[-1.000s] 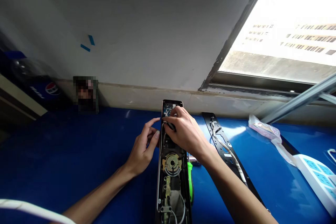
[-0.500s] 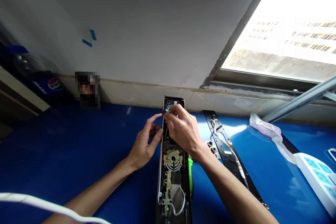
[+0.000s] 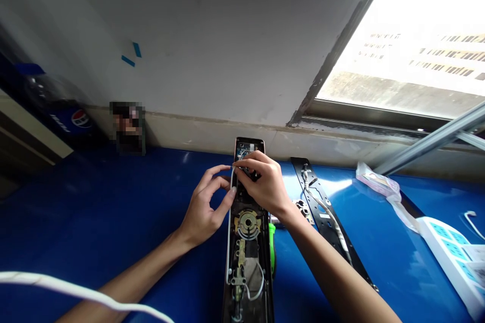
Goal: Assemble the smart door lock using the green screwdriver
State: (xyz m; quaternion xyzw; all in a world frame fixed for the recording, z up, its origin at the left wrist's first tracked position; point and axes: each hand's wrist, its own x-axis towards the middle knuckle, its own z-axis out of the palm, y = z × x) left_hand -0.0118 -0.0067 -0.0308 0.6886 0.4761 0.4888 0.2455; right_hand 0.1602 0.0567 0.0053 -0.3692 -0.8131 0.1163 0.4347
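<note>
A long, narrow electronic door-lock housing lies open on the blue table, its circuit board, round metal hub and wiring exposed. Along its left edge runs a thin white strip, which looks like a sealing strip. My right hand reaches over the upper housing, thumb and fingertips pinched at the strip's upper end. On the left side, my left hand is curved with thumb and index finger apart, their tips touching the same edge. Parts beneath my right hand are hidden.
Right of the housing lie a green-handled tool, a small metal part and a black plate with a taped cable. Farther right are a plastic packet and a power strip. A white cable crosses the lower left.
My right fingertips have shifted slightly left onto the housing's edge, where the white strip shows more plainly. My left hand stays nearly in place. The view has moved a little.
</note>
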